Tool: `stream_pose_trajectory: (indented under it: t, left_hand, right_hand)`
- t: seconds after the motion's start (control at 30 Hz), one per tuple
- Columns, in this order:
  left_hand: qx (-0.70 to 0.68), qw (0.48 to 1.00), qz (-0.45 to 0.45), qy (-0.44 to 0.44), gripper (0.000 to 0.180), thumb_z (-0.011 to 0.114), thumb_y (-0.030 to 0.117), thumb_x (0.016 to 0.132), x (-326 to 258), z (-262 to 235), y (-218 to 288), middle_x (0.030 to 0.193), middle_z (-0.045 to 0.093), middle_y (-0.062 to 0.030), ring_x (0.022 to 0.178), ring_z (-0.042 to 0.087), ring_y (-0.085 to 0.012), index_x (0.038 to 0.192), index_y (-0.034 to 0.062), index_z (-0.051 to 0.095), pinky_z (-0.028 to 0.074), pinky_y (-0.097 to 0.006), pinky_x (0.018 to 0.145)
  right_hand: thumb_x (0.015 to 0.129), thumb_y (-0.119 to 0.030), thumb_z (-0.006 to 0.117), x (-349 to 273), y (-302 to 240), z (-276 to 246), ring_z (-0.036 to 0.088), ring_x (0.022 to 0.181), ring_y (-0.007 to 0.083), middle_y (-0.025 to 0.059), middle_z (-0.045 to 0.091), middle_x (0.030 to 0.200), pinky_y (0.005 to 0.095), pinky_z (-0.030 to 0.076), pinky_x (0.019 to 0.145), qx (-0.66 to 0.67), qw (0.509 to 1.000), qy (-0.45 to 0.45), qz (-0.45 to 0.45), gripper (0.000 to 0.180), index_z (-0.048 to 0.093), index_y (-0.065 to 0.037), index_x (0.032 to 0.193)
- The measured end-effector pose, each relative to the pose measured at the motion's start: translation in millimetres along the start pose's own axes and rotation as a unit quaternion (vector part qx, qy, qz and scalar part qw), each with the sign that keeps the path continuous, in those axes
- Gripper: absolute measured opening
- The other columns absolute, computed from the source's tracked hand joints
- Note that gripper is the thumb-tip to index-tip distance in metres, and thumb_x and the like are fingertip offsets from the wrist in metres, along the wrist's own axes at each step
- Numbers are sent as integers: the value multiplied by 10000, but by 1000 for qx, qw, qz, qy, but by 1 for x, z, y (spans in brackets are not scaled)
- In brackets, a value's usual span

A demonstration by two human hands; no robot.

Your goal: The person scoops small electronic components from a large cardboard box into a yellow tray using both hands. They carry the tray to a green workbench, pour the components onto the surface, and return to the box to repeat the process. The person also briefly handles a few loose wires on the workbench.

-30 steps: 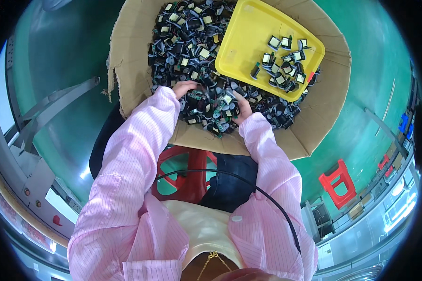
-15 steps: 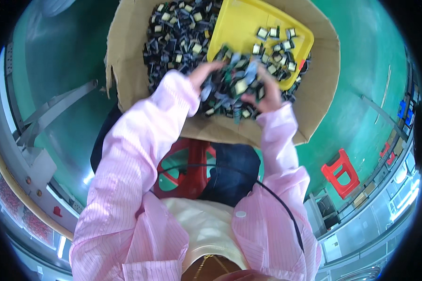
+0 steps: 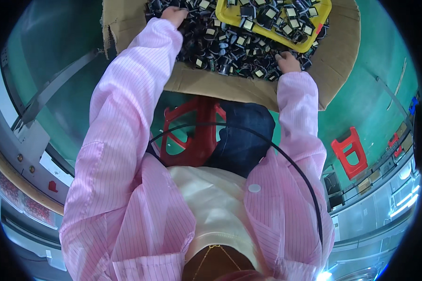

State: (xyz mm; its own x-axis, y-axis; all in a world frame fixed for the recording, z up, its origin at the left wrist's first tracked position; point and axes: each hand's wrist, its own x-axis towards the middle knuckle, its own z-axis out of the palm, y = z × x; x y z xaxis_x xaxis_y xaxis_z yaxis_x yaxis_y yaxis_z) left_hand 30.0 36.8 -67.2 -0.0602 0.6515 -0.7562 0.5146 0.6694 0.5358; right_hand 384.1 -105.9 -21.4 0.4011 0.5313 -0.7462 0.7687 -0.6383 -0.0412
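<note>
Two hands rest wide apart in a cardboard box (image 3: 211,82) full of small black parts (image 3: 240,41).
In the head view, I see the left hand (image 3: 175,16) at the upper left of the heap, its fingers bent down onto the parts; the right hand (image 3: 289,62) sits near the box's front right, fingers curled, just below the yellow tray (image 3: 226,14). I cannot tell whether either pinches anything. Loose parts spread between the hands, and more lie piled in the tray, which rests on the heap. A red stool (image 3: 200,138) stands below the box.
</note>
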Motion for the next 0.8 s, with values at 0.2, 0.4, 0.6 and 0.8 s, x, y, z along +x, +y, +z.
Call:
stream_pose_trajectory:
  t: [0.2,0.4,0.6,0.8]
  left_hand:
    - [263,955,41,-130,680,565,527,715,61,48,-180,1156,532,-193,1088,488,-320,1171,25,517,358,-372,931]
    - [330,923,-72,-185,913,477,700,673,-12,81,-84,1190,486,-259,1117,476,-352,1118,-97,512,334,-361,963]
    - [121,992,38,5,914,735,388,625,-19,125,-119,1196,471,-230,1124,459,-338,1279,-28,250,330,-346,972]
    - [21,990,20,-135,748,727,313,616,-16,96,-85,1155,537,-158,1095,486,-275,1224,10,415,337,-316,956]
  right_hand:
    - [645,-541,623,61,40,86,279,1228,466,335,212,1345,467,228,1023,77,986,49,142,1033,-39,-277,1394]
    - [601,-624,586,43,-27,85,247,1224,506,351,153,1349,493,214,1021,47,992,-43,106,938,190,-286,1381]
    - [577,-581,613,52,-20,103,294,1197,488,333,234,1316,470,236,1011,140,985,-4,100,940,243,-210,1357]
    - [586,-544,624,38,-31,97,418,1113,405,280,403,1239,414,278,987,449,892,-52,23,874,332,-169,1320]
